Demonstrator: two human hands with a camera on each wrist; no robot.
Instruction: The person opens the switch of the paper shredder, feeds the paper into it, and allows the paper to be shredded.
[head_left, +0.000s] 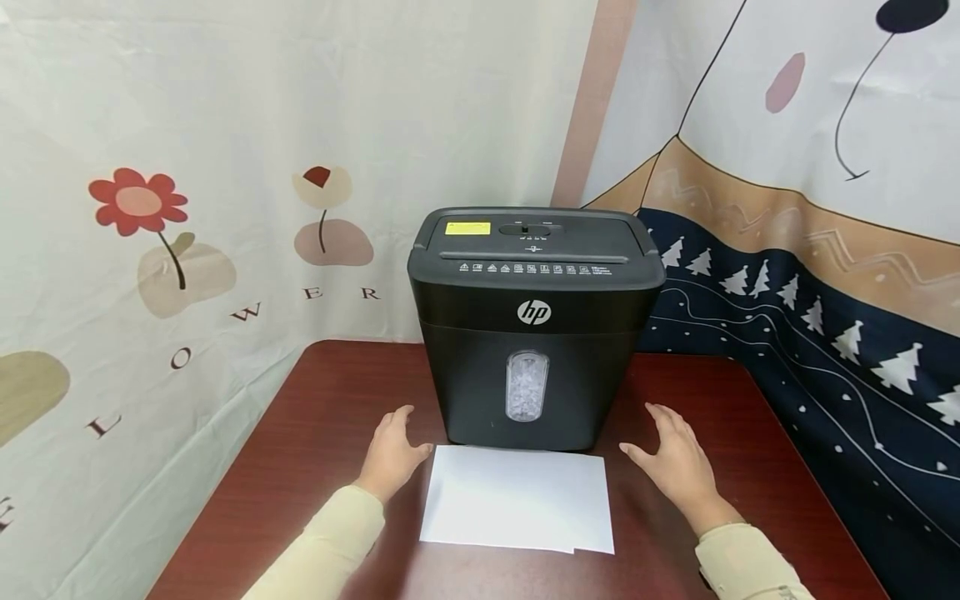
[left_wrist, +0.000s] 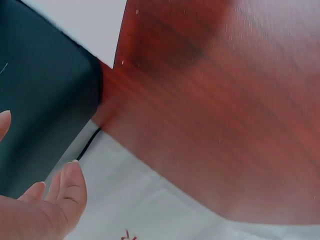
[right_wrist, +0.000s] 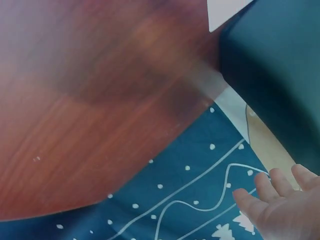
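The person's L hand (head_left: 392,457) is free, fingers extended, thumb out twd the white paper (head_left: 517,500); the R hand (head_left: 678,471) is likewise released, thumb also pointing in. The HP shredder (head_left: 480,375) stands upright btwn the two hands & a bit beyond them, to the R of the L fingertips and L of the R ones, w/ a visible gap each side from where I am. The paper lies flat btwn the hands, nearer the person than the shredder: far L corner just beside the L thumb, far R corner nr the R thumb. Reddish-brown table (head_left: 262,500) under both hands; black cord (left_wrist: 89,145) shows past the L fingers.
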